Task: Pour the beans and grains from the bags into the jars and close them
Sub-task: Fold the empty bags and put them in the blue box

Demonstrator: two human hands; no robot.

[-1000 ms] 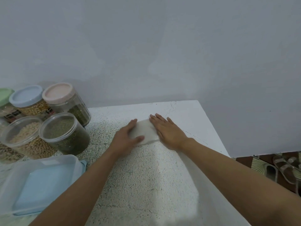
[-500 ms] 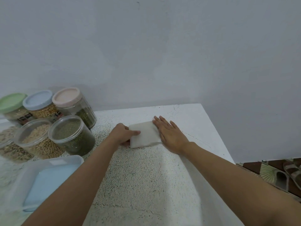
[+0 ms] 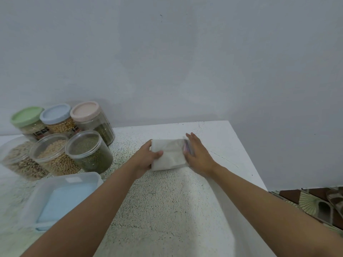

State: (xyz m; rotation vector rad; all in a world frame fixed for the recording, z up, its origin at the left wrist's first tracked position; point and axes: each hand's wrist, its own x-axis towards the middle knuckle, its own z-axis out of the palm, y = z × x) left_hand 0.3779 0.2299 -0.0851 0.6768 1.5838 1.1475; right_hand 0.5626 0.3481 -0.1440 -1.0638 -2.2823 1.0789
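On table [image 3: 167,210], far middle: folded white bag [image 3: 168,154] lies flat between your hands. Your left hand [image 3: 144,158] pinches bag's left edge, thumb on top. Your right hand [image 3: 198,154] lies flat, fingers straight and together, touching bag's right edge. Jars [image 3: 89,151] cluster far left, well apart from bag; tub [image 3: 61,197] sits just before them.

Speckled table [image 3: 167,210] carries jars [image 3: 89,151], folded white bag [image 3: 168,156], plastic container [image 3: 85,176].
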